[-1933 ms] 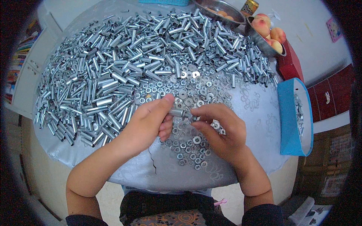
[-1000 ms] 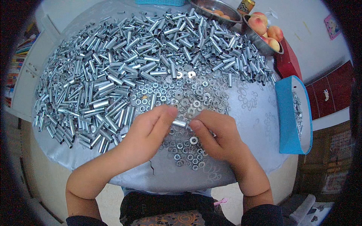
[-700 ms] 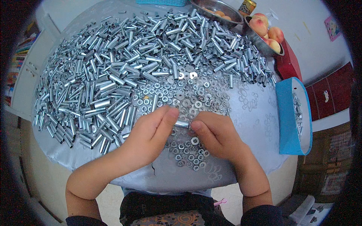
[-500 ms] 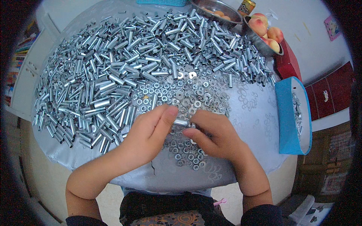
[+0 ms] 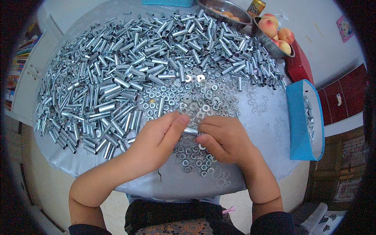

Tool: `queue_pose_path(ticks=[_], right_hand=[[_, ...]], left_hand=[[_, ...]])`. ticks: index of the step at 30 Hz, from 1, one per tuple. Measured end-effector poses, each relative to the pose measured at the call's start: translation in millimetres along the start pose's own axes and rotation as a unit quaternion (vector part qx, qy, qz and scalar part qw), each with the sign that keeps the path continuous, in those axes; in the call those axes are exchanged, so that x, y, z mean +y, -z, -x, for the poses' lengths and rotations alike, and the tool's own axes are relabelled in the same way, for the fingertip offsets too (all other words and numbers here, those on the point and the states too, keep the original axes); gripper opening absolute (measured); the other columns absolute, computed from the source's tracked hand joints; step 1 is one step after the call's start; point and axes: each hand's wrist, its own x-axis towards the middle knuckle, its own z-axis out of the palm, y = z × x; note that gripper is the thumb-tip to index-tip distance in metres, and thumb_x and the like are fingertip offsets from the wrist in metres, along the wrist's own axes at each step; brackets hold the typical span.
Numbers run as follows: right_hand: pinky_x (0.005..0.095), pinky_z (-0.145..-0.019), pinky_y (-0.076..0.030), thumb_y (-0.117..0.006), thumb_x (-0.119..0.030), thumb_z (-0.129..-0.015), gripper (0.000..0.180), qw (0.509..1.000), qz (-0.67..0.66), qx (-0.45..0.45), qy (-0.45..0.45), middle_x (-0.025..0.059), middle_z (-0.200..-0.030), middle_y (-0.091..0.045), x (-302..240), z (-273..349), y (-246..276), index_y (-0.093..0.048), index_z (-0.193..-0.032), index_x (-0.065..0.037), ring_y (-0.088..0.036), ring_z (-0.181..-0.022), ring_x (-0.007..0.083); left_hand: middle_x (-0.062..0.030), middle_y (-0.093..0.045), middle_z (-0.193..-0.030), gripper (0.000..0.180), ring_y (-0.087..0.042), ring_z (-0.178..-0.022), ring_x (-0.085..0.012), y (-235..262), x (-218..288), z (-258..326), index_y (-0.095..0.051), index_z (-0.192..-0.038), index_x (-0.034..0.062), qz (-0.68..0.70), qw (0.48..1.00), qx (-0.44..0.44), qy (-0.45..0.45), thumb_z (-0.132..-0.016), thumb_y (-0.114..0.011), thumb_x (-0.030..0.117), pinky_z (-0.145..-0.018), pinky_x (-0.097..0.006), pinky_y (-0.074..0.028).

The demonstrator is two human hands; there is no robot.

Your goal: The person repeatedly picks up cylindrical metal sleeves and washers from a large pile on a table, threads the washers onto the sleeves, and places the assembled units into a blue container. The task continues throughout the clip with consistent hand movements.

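My left hand [image 5: 156, 143] and my right hand [image 5: 223, 139] meet over the near part of a round table covered in grey cloth [image 5: 258, 117]. Between their fingertips they hold a short silver metal tube [image 5: 191, 131], lying level. Under and around the hands lies a scatter of small metal washers and nuts [image 5: 196, 105]. A big heap of the same silver tubes [image 5: 129, 66] covers the left and far side of the table.
A blue box [image 5: 299, 125] with small metal parts inside stands at the right edge of the table. Two metal bowls with peaches [image 5: 274, 29] sit at the far right. A red cabinet [image 5: 340, 98] is beyond the table.
Both hands have stayed over the washers, working the short tube between the fingertips; the right hand has shifted slightly down and closer to the left.
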Motion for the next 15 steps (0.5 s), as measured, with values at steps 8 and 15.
queue_pose_path(ticks=[8, 15], right_hand=[[0.0399, -0.055, -0.044, -0.055, -0.032, -0.08, 0.028, 0.997, 0.036, -0.051, -0.052, 0.0131, -0.076, -0.054, -4.3, 3.3, -2.9, -0.052, -0.083, -0.004, -0.056, -0.066, 0.0322], [0.0405, -0.055, -0.044, -0.053, -0.031, -0.082, 0.027, 0.999, 0.014, -0.014, -0.051, 0.0135, -0.074, -0.055, -5.0, 2.7, -3.4, -0.052, -0.083, -0.005, -0.056, -0.066, 0.0321]], left_hand=[[-0.0147, -0.048, -0.06, 0.033, -0.048, -0.054, -0.0243, 1.0, -0.1, -2.0, -0.05, -0.084, -0.002, -0.02, 1.0, -0.009, 0.012, -0.092, -0.039, 0.028, -0.054, -0.033, -0.038], [-0.0079, -0.049, -0.059, 0.031, -0.047, -0.054, -0.0153, -0.5, -3.4, -3.4, -0.052, -0.088, -0.0006, -0.008, 1.0, 0.003, 0.012, -0.092, -0.039, 0.027, -0.051, -0.029, -0.038]])
